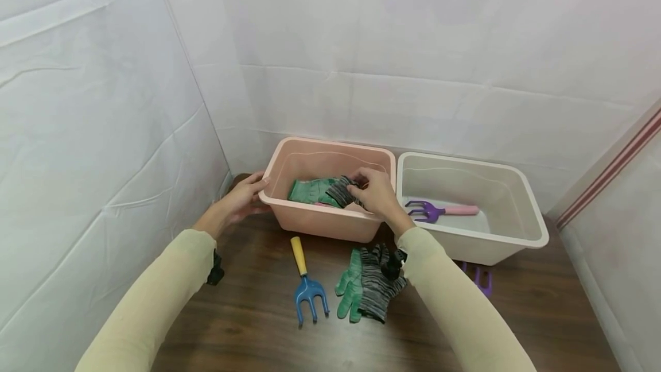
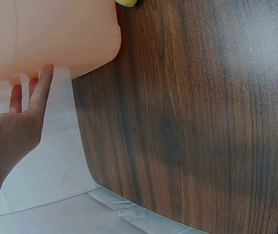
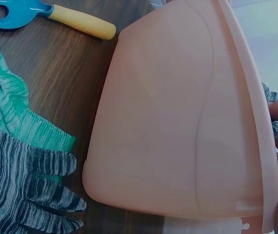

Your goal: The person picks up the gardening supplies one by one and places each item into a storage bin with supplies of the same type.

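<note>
At the left end of the pink bin (image 1: 330,221), my left hand (image 1: 240,197) holds the rim, its fingers (image 2: 42,90) along the outer wall. My right hand (image 1: 379,191) reaches over the bin's near right corner and pinches a black-and-grey knit glove (image 1: 339,191) inside it. Beside that glove lies a green glove (image 1: 308,190), partly overlapped by it. In the right wrist view the bin wall hides most of the held glove (image 3: 273,95).
A whitish bin (image 1: 467,234) to the right holds a purple hand fork (image 1: 427,211) with a pink handle. In front lie a blue hand fork (image 1: 308,291), a green glove (image 1: 351,289), another striped glove (image 1: 376,286) and purple tines (image 1: 485,283). White sheeting (image 1: 413,45) stands behind.
</note>
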The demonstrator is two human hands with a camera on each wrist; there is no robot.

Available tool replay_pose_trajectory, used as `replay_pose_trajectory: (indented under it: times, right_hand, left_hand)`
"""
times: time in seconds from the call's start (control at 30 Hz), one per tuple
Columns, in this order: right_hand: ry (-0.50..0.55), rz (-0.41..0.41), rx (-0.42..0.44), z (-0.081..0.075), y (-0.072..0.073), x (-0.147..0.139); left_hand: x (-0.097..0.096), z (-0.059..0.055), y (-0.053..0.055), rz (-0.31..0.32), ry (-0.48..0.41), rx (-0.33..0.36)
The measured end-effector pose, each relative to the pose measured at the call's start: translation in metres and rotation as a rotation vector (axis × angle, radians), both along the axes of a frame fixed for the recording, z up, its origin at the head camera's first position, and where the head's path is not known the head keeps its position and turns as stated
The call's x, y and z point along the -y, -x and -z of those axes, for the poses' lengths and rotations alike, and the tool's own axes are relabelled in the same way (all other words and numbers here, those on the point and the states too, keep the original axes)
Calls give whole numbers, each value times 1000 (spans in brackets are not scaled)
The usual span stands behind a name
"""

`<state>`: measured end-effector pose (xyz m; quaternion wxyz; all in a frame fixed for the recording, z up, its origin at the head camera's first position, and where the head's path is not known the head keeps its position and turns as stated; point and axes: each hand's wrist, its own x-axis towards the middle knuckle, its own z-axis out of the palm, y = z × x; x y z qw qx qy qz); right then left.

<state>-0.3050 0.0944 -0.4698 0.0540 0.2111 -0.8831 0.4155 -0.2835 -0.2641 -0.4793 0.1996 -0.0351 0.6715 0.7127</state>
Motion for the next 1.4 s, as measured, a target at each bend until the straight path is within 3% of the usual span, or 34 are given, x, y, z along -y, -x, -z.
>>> replay_pose_trajectory:
  times: [0.87, 1.4]
  right_hand:
    - [-10, -36, -10, 5, 0, 6]
    - [21, -16, -35, -1, 1, 3]
  left_hand:
    - [6, 2, -1, -25, 12, 24]
    - [2, 0, 0, -16, -1, 9]
